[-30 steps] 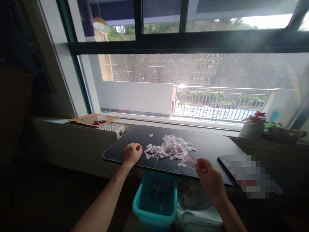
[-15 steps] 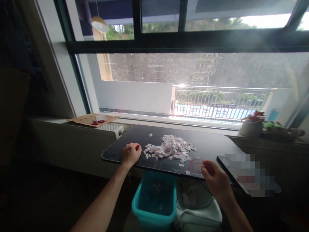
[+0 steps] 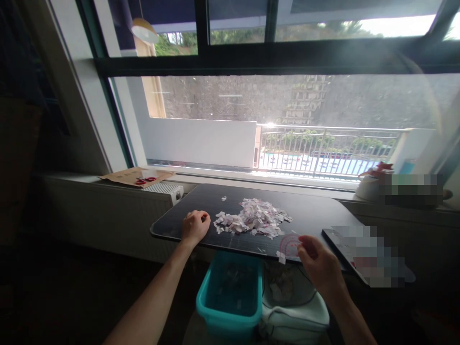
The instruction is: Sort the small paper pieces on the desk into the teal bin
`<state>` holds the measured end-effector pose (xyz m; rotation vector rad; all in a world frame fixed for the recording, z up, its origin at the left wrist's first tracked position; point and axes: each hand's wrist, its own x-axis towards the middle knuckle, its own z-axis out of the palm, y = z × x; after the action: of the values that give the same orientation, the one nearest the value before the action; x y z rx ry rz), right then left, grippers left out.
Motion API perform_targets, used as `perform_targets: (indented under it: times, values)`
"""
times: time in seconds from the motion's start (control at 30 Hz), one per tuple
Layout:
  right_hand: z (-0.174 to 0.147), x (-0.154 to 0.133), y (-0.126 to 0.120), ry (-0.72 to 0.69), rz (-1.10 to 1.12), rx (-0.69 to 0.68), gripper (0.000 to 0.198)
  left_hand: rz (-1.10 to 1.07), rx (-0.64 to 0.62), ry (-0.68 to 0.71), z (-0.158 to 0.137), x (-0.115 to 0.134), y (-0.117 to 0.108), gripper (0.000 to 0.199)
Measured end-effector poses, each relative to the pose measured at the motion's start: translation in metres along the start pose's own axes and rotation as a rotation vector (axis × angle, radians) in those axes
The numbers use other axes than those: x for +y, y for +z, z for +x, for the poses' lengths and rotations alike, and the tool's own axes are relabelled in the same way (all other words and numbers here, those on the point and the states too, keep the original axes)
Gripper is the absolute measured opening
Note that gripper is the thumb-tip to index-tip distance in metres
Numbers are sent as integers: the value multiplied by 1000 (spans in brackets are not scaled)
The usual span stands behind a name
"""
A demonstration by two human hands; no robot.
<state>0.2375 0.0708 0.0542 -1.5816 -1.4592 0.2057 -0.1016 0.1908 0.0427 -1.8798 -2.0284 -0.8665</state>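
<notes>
My right hand (image 3: 319, 261) is at the table's front edge, its fingers pinched on the rim of a clear protractor with red markings (image 3: 289, 245). The protractor lies low over the dark tabletop (image 3: 312, 211). Small white paper scraps (image 3: 281, 257) sit at the table edge beside it, one tilting over the edge. To the left, a heap of cut paper bits (image 3: 257, 218) covers the middle of the table. My left hand (image 3: 196, 226) rests on the tabletop left of the heap, fingers curled in a loose fist, with nothing visible in it.
Below the table edge stand a turquoise bin (image 3: 230, 306) with some scraps inside and a pale green container (image 3: 298, 314) holding paper. Red-handled scissors (image 3: 145, 180) lie on brown paper (image 3: 122, 176) at the sill. A partly blurred flat object (image 3: 339, 244) lies at the right.
A scrap near the front edge has shifted toward the edge, beside another one. My right hand and the protractor have moved slightly left. My left hand is nearly still.
</notes>
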Motion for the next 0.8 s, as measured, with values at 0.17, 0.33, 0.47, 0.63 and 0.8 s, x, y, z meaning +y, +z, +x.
perform_targets:
  times: [0.17,0.33,0.47,0.63,0.8]
  values:
    - [-5,2,-2,2,48,16,30,2,4,-4,1,-1,1,22]
    - [-11,3,-4,14,40,34,28,5,7,-3,1,-2,3,22]
    - [-12,2,-5,7,53,40,29,3,11,-5,1,-2,3,22]
    - [-16,3,-3,19,71,19,28,-6,10,0,2,-2,3,22]
    - [2,3,-6,61,126,42,30,-10,5,2,2,-2,4,23]
